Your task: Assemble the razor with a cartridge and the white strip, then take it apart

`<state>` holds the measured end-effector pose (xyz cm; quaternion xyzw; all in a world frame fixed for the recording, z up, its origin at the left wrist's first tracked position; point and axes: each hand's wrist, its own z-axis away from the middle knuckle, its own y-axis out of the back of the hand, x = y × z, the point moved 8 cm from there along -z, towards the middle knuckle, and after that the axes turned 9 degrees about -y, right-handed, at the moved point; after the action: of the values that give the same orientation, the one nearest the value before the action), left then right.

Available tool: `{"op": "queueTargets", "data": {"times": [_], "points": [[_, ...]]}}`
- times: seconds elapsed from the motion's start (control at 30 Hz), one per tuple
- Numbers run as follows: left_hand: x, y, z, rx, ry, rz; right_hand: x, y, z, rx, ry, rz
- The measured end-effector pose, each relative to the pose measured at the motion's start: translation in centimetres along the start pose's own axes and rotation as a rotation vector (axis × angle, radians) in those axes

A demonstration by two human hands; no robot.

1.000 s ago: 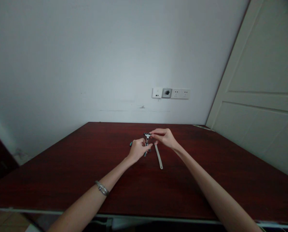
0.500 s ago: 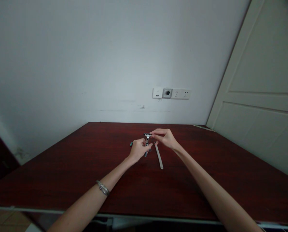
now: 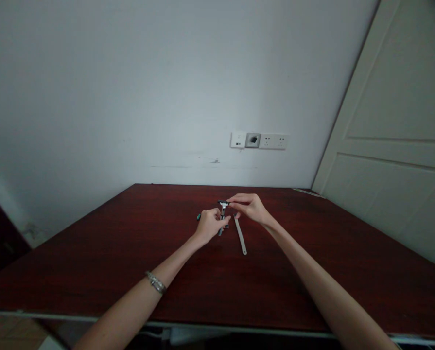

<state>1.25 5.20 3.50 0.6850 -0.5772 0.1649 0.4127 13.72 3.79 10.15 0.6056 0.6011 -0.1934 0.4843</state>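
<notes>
In the head view, my left hand [image 3: 208, 227] is closed round the dark handle of a razor [image 3: 223, 209], with a bracelet on that wrist. The razor stands roughly upright, its T-shaped head at the top. My right hand [image 3: 252, 209] pinches the right end of this head between thumb and fingertips. Below the right hand lies a long, thin, pale strip [image 3: 241, 239] with a small hole at its near end. A small dark-green item [image 3: 199, 217] rests just left of my left hand, its kind unclear. Another small dark piece [image 3: 226, 226] shows beside the left fingers.
The dark red-brown wooden table [image 3: 104, 262] reaches back to a pale wall [image 3: 137, 87]. Wall sockets [image 3: 271, 141] sit above its far edge. A white panelled door [image 3: 395, 126] stands along the right side.
Almost nothing differs. Both hands keep their grip on the razor, with at most a very slight shift of the right hand.
</notes>
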Motion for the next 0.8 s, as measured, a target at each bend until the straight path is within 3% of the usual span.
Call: {"op": "queueTargets", "data": {"times": [0.63, 0.8], "points": [[2.0, 0.9, 0.1, 0.030, -0.185, -0.128, -0.3, 0.1, -0.1, 0.045, -0.041, -0.084], [2.4, 0.7, 0.3, 0.008, -0.201, -0.059, 0.7, 1.0, -0.4, 0.151, -0.122, -0.149]]}}
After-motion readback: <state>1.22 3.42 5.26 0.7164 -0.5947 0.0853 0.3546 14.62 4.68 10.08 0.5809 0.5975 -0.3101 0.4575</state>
